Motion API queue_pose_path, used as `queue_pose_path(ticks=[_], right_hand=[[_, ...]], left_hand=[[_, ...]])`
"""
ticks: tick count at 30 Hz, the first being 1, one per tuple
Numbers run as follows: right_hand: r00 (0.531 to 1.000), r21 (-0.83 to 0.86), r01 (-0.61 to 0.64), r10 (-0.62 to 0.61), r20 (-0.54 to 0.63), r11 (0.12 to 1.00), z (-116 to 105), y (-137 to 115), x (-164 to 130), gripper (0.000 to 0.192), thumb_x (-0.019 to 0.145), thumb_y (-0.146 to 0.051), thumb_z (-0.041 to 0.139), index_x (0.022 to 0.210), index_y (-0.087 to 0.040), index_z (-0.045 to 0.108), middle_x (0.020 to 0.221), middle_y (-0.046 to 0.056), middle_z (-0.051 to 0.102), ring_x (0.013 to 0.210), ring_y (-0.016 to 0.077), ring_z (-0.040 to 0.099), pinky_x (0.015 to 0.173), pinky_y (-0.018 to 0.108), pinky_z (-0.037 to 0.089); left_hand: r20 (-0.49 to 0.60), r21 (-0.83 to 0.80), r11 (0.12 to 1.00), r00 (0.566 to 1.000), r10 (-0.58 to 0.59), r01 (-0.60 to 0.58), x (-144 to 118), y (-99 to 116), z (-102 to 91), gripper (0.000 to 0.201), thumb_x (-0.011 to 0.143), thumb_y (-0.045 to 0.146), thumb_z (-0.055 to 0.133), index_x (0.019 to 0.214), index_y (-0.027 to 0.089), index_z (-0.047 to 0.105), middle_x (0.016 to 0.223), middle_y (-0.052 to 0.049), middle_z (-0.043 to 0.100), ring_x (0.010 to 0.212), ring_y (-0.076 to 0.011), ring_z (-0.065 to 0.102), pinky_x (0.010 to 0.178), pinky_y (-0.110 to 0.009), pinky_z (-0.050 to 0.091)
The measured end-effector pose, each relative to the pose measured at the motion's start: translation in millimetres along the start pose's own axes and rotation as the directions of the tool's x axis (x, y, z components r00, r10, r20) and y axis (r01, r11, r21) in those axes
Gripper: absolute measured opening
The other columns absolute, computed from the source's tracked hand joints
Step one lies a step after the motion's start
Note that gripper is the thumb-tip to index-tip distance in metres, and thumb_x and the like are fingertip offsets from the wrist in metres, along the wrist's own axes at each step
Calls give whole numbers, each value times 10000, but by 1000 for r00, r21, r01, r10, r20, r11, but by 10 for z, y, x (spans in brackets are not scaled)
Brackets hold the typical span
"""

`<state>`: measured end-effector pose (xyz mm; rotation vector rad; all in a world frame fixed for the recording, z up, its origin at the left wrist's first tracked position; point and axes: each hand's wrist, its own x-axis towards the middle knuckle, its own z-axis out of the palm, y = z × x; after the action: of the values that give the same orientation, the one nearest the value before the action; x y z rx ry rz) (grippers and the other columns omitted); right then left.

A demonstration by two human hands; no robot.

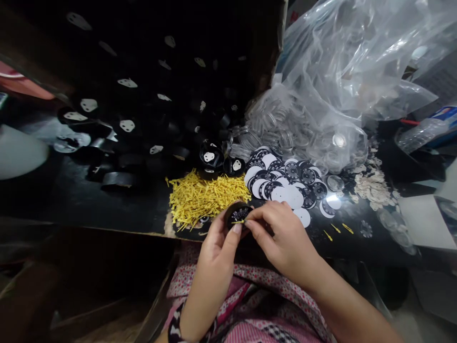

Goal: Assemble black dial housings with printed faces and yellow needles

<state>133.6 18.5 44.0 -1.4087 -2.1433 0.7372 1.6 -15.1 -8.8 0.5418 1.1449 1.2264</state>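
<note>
A round black case [229, 215] sat at the near right edge of a heap of yellow pointers [207, 195]; the case's black dial [240, 213] bore white markings too small to read. The left hand [218, 240] gripped the case; the right hand [283, 236] pinched a yellow pointer [238, 222] over the dial. Right of the heap lay printed black-and-white discs [285, 193]. Beyond the heap, rightward, a clear plastic bag [339, 71] held clear round covers [274, 126]. Black cases [211, 172] with white plates [209, 156] stood at the heap's far edge.
</note>
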Motion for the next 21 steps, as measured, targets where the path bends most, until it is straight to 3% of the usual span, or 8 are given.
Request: queue_pose_path(ticks=[7, 16, 18, 21], right_hand=[[997, 39, -71, 70, 36, 997, -59, -11, -23, 109, 958, -226, 532, 868, -210, 591, 917, 30, 690, 857, 187, 601, 812, 363, 355], [993, 39, -116, 115, 26, 993, -2, -69, -127, 191, 935, -187, 552, 748, -200, 516, 775, 12, 623, 755, 174, 537, 737, 333, 356], [992, 52, -129, 129, 15, 990, 2, -70, -121, 220, 921, -193, 571, 713, -203, 503, 724, -3, 604, 721, 165, 531, 714, 321, 355], [994, 52, -111, 111, 17, 992, -27, -52, -83, 228, 880, -198, 623, 677, -202, 519, 672, -16, 585, 680, 153, 533, 697, 310, 360]], left_hand=[[6, 137, 989, 999, 47, -47, -80, 79, -3, 342, 855, 353, 670, 1186, 268, 645, 1291, -46, 658, 1237, -252, 582, 1048, -350, 461], [1, 383, 900, 975, 224, -208, -90, 173, -4, 176, 835, 280, 670, 1010, 267, 683, 1070, -11, 744, 988, -209, 706, 878, -271, 550], [14, 359, 915, 981, 193, -185, -72, 168, -20, 182, 832, 286, 678, 1012, 269, 692, 1096, -13, 739, 1032, -214, 693, 912, -277, 538], [40, 209, 977, 998, 38, -45, -31, 146, -57, 270, 836, 329, 686, 1100, 275, 686, 1195, -27, 708, 1161, -238, 635, 999, -317, 498]])
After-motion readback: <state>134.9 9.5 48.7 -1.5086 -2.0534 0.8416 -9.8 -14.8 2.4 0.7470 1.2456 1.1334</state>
